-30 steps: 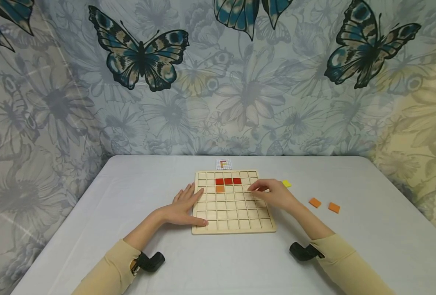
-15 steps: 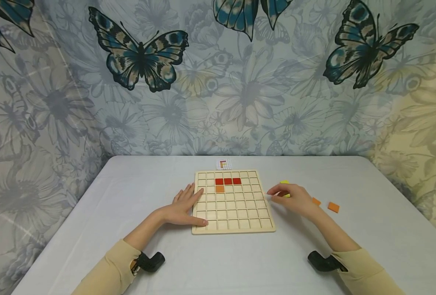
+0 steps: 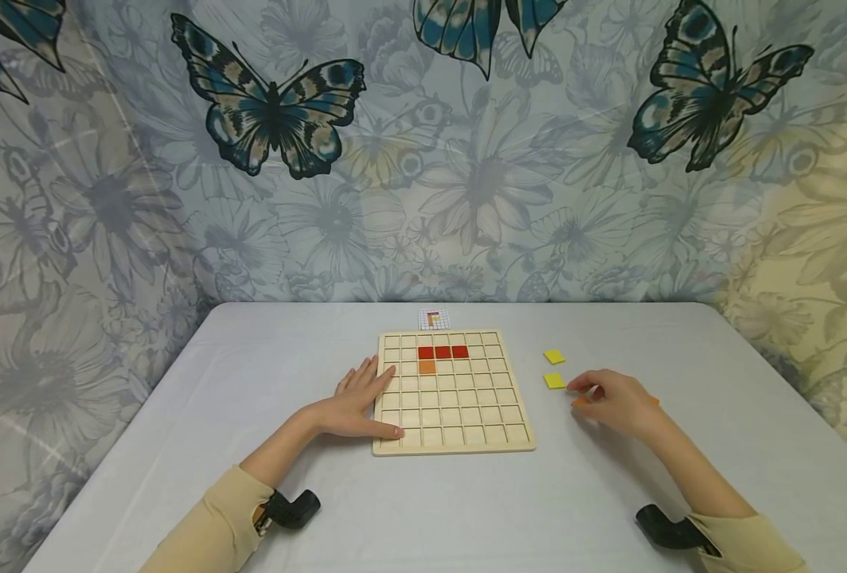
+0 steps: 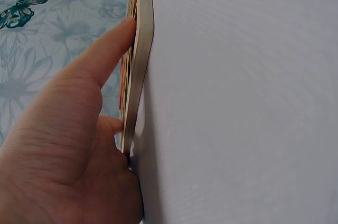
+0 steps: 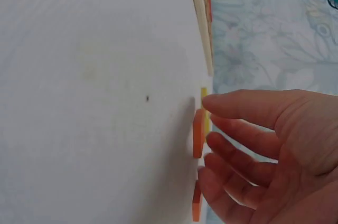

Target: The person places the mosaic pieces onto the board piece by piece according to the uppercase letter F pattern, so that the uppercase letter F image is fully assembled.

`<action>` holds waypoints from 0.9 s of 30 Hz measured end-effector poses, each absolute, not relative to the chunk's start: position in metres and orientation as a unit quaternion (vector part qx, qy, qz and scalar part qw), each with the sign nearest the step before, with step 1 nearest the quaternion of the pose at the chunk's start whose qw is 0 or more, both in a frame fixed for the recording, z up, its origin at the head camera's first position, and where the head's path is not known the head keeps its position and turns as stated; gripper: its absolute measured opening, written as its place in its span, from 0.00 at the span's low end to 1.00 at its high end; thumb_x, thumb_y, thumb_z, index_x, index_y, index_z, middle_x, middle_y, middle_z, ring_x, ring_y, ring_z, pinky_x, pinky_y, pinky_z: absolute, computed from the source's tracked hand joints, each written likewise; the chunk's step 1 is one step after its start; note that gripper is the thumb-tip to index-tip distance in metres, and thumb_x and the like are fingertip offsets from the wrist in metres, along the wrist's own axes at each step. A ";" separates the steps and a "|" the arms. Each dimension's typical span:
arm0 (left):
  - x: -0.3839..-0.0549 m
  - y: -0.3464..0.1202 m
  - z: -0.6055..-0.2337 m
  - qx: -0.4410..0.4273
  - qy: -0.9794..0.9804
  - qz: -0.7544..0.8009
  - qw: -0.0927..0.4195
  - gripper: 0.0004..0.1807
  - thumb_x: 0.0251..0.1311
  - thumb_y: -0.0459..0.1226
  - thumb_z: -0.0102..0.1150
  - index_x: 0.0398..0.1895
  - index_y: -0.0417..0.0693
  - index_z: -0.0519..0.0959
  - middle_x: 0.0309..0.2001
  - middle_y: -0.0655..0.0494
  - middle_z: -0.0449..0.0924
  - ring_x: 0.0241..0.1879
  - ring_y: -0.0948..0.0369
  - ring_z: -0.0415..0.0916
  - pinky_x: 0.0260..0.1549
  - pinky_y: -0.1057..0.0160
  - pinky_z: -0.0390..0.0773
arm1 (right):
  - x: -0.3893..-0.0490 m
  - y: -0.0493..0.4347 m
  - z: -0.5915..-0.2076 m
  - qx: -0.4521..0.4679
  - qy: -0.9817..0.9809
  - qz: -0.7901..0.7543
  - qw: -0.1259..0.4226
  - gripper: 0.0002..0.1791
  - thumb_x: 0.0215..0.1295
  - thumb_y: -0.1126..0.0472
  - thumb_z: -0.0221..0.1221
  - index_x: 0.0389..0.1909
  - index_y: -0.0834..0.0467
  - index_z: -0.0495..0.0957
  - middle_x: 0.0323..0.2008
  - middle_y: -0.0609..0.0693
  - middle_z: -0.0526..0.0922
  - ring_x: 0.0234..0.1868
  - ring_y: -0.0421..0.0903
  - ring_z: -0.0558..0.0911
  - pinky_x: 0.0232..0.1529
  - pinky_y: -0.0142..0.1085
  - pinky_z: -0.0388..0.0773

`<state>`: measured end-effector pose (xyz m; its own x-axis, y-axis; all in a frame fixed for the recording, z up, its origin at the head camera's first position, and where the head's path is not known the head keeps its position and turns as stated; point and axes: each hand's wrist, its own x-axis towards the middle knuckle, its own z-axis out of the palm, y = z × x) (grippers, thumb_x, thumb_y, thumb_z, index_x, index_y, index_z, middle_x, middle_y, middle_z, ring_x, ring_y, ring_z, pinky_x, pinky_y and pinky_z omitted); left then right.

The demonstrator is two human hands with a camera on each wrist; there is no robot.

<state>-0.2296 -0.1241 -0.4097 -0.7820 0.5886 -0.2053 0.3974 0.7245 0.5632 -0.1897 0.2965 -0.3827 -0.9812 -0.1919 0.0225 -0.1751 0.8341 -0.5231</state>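
Note:
My left hand [image 3: 355, 407] rests spread on the left side of a wooden grid board [image 3: 459, 418], thumb on its surface. Three red tiles [image 3: 443, 352] sit in a row in the board, with an orange tile [image 3: 427, 367] below the leftmost. Right of the board, my right hand [image 3: 613, 402] hovers with loosely bent fingers close over an orange tile [image 5: 198, 134]. Thumb and fingers stay apart in the right wrist view. A second orange tile [image 5: 196, 200] lies under the other fingertips. Two yellow tiles [image 3: 554, 356] lie left of this hand.
A small pattern card [image 3: 434, 319] lies behind the board on the white table [image 3: 287, 350]. Behind the table hangs a butterfly-print backdrop [image 3: 481, 175]. An orange tile [image 3: 655, 400] peeks out behind the right hand.
My right hand has moved right from over the board to the loose tiles, uncovering both yellow ones. The left hand stays in place.

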 end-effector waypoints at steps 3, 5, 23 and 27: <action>-0.230 -0.124 -0.410 0.271 0.909 0.253 0.189 0.61 0.53 0.64 0.62 0.79 0.48 0.40 0.77 0.42 0.23 0.75 0.50 0.18 0.69 0.46 0.25 | -0.189 0.300 -0.385 -0.101 0.957 -0.270 0.019 0.14 0.55 0.63 0.69 0.43 0.61 0.82 0.38 0.52 0.82 0.38 0.49 0.77 0.32 0.38 0.75; -0.230 -0.125 -0.410 0.271 0.909 0.255 0.188 0.61 0.53 0.64 0.62 0.79 0.48 0.40 0.77 0.42 0.23 0.75 0.50 0.18 0.69 0.46 0.25 | -0.189 0.300 -0.386 -0.109 0.955 -0.274 0.022 0.13 0.56 0.64 0.69 0.43 0.60 0.82 0.38 0.50 0.82 0.39 0.49 0.77 0.35 0.39 0.76; -0.229 -0.125 -0.411 0.272 0.908 0.260 0.182 0.60 0.53 0.64 0.62 0.79 0.48 0.41 0.77 0.42 0.24 0.75 0.51 0.19 0.70 0.47 0.25 | -0.192 0.292 -0.389 -0.114 0.949 -0.293 0.035 0.17 0.54 0.66 0.69 0.46 0.60 0.82 0.39 0.49 0.82 0.42 0.50 0.80 0.44 0.44 0.78; -0.228 -0.125 -0.412 0.276 0.906 0.266 0.178 0.60 0.53 0.63 0.62 0.79 0.47 0.41 0.77 0.41 0.25 0.75 0.50 0.19 0.70 0.48 0.26 | -0.193 0.293 -0.389 -0.118 0.950 -0.289 0.031 0.16 0.54 0.65 0.69 0.45 0.60 0.82 0.37 0.48 0.82 0.41 0.49 0.80 0.42 0.42 0.77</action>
<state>-0.2282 -0.1253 -0.4116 -0.7840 0.5955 -0.1755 0.4063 0.7059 0.5802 -0.1932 0.2931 -0.3891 -0.9705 -0.2411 0.0092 -0.2053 0.8051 -0.5565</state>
